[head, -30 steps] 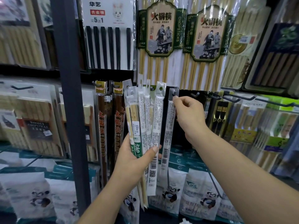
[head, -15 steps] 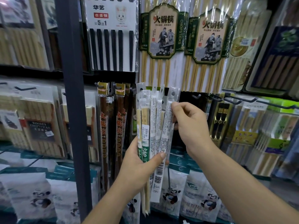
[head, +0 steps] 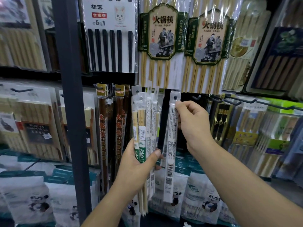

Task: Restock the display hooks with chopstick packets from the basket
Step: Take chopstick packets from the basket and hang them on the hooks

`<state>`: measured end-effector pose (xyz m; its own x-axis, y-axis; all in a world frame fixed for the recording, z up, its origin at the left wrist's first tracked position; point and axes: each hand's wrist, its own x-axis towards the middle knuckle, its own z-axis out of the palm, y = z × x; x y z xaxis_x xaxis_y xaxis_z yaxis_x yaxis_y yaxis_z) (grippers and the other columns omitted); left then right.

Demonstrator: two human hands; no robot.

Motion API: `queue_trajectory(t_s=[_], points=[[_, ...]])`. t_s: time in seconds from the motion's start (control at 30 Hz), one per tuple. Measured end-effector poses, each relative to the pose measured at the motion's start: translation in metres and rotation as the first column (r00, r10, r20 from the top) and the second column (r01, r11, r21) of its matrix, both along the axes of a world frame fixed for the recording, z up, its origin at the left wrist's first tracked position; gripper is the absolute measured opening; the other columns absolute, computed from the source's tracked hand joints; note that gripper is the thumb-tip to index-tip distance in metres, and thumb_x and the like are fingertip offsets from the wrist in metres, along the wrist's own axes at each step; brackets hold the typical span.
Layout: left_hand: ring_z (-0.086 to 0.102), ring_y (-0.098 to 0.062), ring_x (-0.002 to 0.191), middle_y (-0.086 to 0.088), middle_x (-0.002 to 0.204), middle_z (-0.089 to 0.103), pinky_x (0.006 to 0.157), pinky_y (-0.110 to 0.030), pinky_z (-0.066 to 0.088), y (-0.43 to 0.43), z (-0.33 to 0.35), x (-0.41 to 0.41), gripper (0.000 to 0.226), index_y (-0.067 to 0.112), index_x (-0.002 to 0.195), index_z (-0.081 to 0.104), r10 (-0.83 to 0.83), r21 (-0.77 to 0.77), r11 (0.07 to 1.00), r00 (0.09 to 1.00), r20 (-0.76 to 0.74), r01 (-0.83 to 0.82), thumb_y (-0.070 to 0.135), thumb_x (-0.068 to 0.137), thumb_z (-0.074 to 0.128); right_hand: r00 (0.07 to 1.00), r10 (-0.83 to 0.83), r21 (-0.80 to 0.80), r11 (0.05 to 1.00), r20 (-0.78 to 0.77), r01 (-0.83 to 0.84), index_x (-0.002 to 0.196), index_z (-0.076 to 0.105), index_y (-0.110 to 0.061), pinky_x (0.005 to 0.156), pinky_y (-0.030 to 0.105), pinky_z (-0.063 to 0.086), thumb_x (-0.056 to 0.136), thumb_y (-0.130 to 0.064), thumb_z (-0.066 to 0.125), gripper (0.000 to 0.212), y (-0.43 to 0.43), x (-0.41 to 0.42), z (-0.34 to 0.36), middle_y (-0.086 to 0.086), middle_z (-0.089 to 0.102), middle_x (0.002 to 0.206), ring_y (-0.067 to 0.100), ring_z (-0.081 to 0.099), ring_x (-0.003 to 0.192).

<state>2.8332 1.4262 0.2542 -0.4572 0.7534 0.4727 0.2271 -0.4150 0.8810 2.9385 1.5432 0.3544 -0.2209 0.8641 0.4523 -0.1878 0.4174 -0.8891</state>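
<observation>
Head view: the left hand (head: 139,164) is curled around a bundle (head: 147,128) of narrow clear packets, thumb across the front, holding them upright; some sleeves show pale wooden chopsticks with green labels, and others show white printed backs. Just right of it, the right hand (head: 193,122) pinches a single packet (head: 170,153) near its top between thumb and fingers. This packet hangs almost upright, apart from the bundle, its white printed back and barcode facing the camera. Its hole (head: 175,97) lies just above the right thumb, against a dark gap in the display; whether a peg passes through it cannot be told. A bare hook (head: 198,97) juts out just right of that hole, above the right hand. Left of the left hand hang brown packets (head: 103,128) holding dark chopsticks with red lettering, and beyond them stands a dark post (head: 70,112). Above both hands hang two green-label packs (head: 164,33) of pale chopsticks, with a black set (head: 111,43) to their left. Below the hands sit panda bags (head: 198,199). Right of the right hand, more boxed chopsticks hang on pegs.
</observation>
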Motion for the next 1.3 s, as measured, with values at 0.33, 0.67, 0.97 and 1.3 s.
queue_trajectory(t_s=[0.33,0.67,0.97,1.3], points=[[0.074,-0.007,0.090,0.010,0.104,0.076,0.064,-0.012,0.056,-0.001,0.001,-0.005,0.040,0.034,0.118,0.061,0.007,0.010,1.000,0.995,0.096,-0.008,0.008,0.091,0.074,0.994,-0.105,0.079,0.991,-0.031,0.107,0.084,0.068,-0.002,0.055,0.018,0.040,0.100,-0.027,0.061,0.031,0.007,-0.005,0.004,0.004,0.050,0.069,0.012,0.046,0.064],[0.073,-0.006,0.095,0.013,0.107,0.076,0.065,-0.011,0.056,-0.001,0.003,-0.004,0.040,0.033,0.120,0.062,-0.032,0.008,0.999,0.989,0.142,0.031,0.011,0.090,0.076,0.976,-0.205,0.087,0.976,0.076,0.198,0.074,0.064,-0.006,0.052,0.020,0.037,0.099,-0.033,0.062,0.037,0.026,-0.010,-0.006,-0.014,0.041,0.050,0.004,0.038,0.049],[0.074,-0.004,0.088,0.012,0.098,0.078,0.064,-0.010,0.056,0.002,0.000,-0.003,0.031,0.025,0.114,0.064,-0.071,0.013,0.997,0.990,0.120,0.070,0.008,0.091,0.074,0.983,-0.175,0.124,0.978,0.058,0.167,0.081,0.069,-0.020,0.054,0.009,0.043,0.097,-0.033,0.064,0.021,0.008,-0.002,-0.017,-0.011,0.062,0.065,-0.004,0.054,0.058],[0.077,-0.018,0.090,-0.001,0.098,0.079,0.076,-0.023,0.061,0.002,-0.001,-0.005,0.029,0.043,0.100,0.070,-0.102,0.018,0.995,0.991,0.082,0.101,0.015,0.092,0.074,0.978,0.190,0.060,0.979,0.089,-0.196,0.095,0.076,-0.015,0.062,0.022,0.048,0.102,-0.031,0.058,0.025,-0.022,0.003,-0.015,0.016,0.071,0.089,0.010,0.060,0.072]])
